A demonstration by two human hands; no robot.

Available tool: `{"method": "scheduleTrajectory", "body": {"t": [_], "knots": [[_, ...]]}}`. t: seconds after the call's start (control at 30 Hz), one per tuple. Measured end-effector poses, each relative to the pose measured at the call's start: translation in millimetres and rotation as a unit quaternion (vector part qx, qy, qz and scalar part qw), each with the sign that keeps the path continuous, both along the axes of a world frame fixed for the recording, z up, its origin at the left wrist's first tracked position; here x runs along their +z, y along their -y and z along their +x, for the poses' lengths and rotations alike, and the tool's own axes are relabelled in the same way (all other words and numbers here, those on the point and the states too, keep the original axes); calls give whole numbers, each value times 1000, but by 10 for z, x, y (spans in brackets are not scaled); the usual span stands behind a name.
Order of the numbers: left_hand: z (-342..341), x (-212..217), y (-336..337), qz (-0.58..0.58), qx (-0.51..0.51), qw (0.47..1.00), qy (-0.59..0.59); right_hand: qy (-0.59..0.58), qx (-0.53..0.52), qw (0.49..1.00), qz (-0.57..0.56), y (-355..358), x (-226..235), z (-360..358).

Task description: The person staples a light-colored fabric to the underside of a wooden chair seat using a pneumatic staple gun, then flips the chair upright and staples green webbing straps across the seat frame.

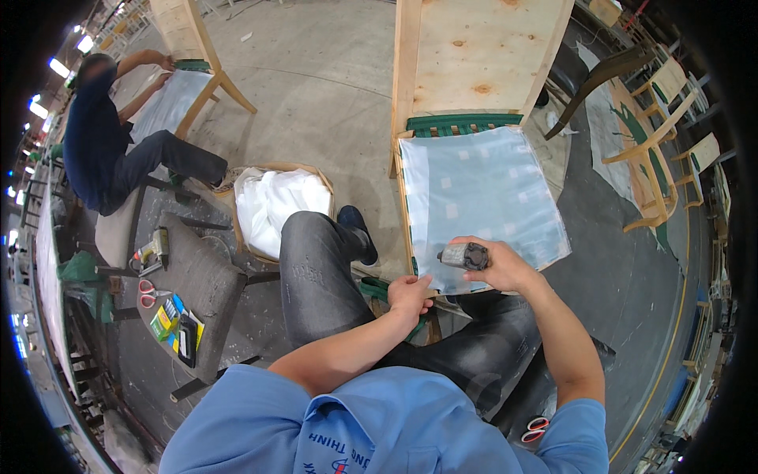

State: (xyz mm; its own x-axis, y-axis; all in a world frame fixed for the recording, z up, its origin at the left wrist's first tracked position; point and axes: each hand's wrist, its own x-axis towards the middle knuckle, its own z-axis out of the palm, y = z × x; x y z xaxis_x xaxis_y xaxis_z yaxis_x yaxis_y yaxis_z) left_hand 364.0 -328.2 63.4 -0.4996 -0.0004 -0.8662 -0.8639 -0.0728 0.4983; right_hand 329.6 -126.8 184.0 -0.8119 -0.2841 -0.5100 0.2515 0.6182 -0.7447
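Holds a blunt grey tool (464,255) in right hand (499,265), fingers wrapped, over smooth, pale-blue fabric (482,193) covering a knotty wooden chair's (478,55) seat. Pinches fabric's near-left corner in left hand's (407,295) fingers.

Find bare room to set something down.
Free: pale floor between tall chair and co-worker's chair; dark floor right of the blue cloth. Crowded: the cloth's front edge (left hand, right hand, tool); left part of the grey seat (scissors, packets).

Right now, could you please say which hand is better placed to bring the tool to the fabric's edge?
Probably the right hand: it holds the tool over the fabric, while the left hand pinches its near edge.
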Motion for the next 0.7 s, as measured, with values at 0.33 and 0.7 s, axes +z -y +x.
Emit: {"method": "scheduleTrajectory", "body": {"t": [0.33, 0.7], "knots": [[-18, -216, 71, 48, 22, 997, 64, 4, 102, 995, 1, 86, -218, -142], [48, -263, 102, 42, 48, 997, 51, -7, 232, 967, 103, 307, -471, -297]]}}
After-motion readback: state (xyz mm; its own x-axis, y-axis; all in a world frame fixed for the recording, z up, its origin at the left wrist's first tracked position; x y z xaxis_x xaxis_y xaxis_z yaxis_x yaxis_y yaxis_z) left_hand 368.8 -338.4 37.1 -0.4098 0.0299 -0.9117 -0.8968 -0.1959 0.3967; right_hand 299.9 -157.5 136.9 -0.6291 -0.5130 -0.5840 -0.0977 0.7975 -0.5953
